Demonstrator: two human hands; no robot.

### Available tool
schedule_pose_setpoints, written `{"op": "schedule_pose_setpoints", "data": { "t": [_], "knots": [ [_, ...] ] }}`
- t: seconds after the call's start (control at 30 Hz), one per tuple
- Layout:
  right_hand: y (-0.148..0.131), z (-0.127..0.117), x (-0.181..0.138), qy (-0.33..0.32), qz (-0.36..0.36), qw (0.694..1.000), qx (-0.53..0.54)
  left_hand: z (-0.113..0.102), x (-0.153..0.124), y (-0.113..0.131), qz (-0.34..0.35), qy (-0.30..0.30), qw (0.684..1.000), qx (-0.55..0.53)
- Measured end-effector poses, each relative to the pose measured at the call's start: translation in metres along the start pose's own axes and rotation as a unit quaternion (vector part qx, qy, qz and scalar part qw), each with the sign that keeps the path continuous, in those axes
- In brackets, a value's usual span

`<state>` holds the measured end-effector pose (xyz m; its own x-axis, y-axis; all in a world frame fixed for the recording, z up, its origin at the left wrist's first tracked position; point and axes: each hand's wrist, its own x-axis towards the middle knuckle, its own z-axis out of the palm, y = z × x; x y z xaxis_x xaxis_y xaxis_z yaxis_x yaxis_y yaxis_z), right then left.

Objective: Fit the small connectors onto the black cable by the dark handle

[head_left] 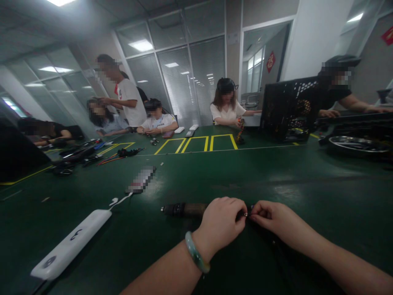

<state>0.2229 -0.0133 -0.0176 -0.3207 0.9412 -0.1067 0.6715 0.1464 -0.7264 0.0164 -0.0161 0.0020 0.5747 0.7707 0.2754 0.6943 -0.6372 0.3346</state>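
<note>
My left hand, with a green bangle at its wrist, is closed in a pinch. A tiny shiny piece shows at its fingertips, too small to name. Close beside it, my right hand is also pinched, its fingertips almost meeting the left ones. Whatever it grips is hidden or too small to make out. Behind the left hand lies a dark power screwdriver, its tip to the left and its rear end covered by the hand. Something dark and thin, perhaps a cable, runs below the right hand.
A white power strip-like bar lies at left, with a white cable reaching a phone. Dark tools and wires are at far left on the green table. A black computer case stands back right. Several people sit or stand beyond.
</note>
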Motion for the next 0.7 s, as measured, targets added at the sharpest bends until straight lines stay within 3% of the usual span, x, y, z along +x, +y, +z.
{"op": "schedule_pose_setpoints", "data": {
  "t": [0.27,0.53,0.7],
  "knots": [
    [-0.012,-0.002,-0.003,0.004,0.021,1.000,-0.007,0.000,0.001,0.000,-0.026,-0.004,1.000,0.014],
    [-0.001,0.002,0.001,0.007,-0.003,1.000,0.009,0.001,0.000,-0.001,0.016,0.007,1.000,-0.003],
    [-0.004,0.000,0.000,0.004,0.006,1.000,0.002,0.001,-0.001,-0.001,-0.009,0.019,1.000,-0.006]
  ]
}}
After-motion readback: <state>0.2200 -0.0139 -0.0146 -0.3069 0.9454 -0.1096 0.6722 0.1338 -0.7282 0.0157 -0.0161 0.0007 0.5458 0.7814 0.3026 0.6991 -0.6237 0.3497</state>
